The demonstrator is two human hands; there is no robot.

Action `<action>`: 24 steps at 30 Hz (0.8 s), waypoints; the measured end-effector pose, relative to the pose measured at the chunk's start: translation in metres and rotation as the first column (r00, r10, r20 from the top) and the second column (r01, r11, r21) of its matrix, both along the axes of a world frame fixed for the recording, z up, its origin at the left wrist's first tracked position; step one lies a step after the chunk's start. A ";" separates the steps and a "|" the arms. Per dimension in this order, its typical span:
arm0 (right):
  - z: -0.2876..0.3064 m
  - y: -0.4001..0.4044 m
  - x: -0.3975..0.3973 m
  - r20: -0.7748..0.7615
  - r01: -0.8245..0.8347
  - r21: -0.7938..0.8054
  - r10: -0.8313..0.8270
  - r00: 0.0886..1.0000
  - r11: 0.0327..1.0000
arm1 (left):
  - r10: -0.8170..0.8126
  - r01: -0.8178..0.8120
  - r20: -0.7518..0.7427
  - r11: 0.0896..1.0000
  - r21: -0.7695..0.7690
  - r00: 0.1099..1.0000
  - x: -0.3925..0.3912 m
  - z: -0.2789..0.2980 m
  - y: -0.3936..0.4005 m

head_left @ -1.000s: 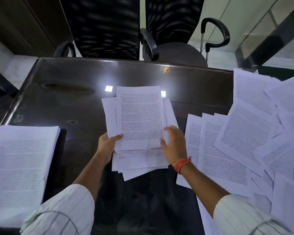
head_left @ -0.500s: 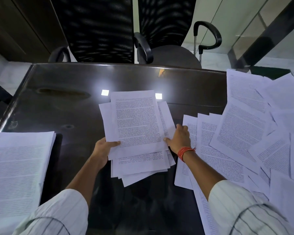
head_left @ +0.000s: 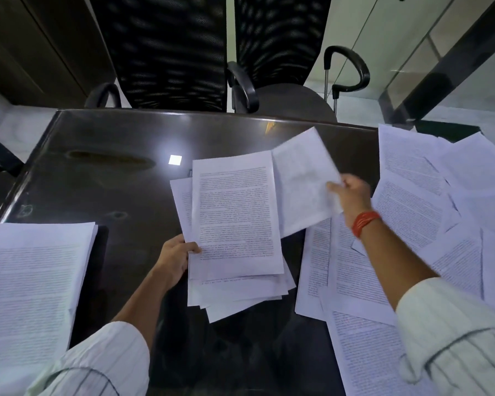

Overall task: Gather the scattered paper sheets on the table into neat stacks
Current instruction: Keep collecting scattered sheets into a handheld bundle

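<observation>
My left hand (head_left: 175, 257) grips the left edge of an uneven bundle of printed sheets (head_left: 236, 224) held over the middle of the dark table (head_left: 103, 172). My right hand (head_left: 352, 195), with a red thread band at the wrist, pinches a single sheet (head_left: 303, 184) lifted and tilted beside the bundle's right edge. Scattered printed sheets (head_left: 412, 212) overlap across the right side of the table. A squared stack of sheets (head_left: 32, 284) lies at the left front.
Two black mesh office chairs (head_left: 166, 50) stand behind the table's far edge, armrests close to it. A glass partition with a dark frame (head_left: 440, 64) runs at the right. Bare glossy tabletop shows at the left and front centre.
My right hand left the bundle's right edge, moved up and right, and now holds a single sheet raised beside the bundle. My left hand keeps its grip.
</observation>
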State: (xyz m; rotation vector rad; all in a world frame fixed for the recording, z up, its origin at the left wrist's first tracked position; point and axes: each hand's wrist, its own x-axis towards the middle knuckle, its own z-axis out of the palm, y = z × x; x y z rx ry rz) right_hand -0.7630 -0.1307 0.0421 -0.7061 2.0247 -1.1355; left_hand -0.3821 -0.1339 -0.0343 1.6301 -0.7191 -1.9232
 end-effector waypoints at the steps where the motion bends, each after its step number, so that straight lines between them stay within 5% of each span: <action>1: 0.016 -0.007 -0.016 -0.001 0.035 -0.042 -0.035 0.999 0.998 | -0.011 0.011 0.015 1.000 -0.009 1.000 0.000 0.000 0.001; 8: 0.118 -0.038 -0.070 0.028 0.084 -0.313 -0.079 0.996 0.946 | -0.126 0.143 0.175 0.986 -0.089 0.976 -0.002 0.000 0.007; 14: 0.108 -0.052 -0.031 0.059 -0.266 -0.286 0.294 0.954 0.920 | -0.212 0.228 0.151 0.969 -0.091 0.966 0.005 -0.001 0.004; 21: 0.035 -0.069 0.035 -0.188 -0.643 0.045 0.639 0.746 0.765 | -0.102 0.119 -0.101 0.977 0.178 0.990 0.019 -0.001 -0.014; 24: 0.001 -0.077 0.060 -0.203 -0.702 0.139 0.714 0.670 0.699 | -0.216 0.227 -0.092 0.965 0.130 0.972 0.013 -0.001 -0.021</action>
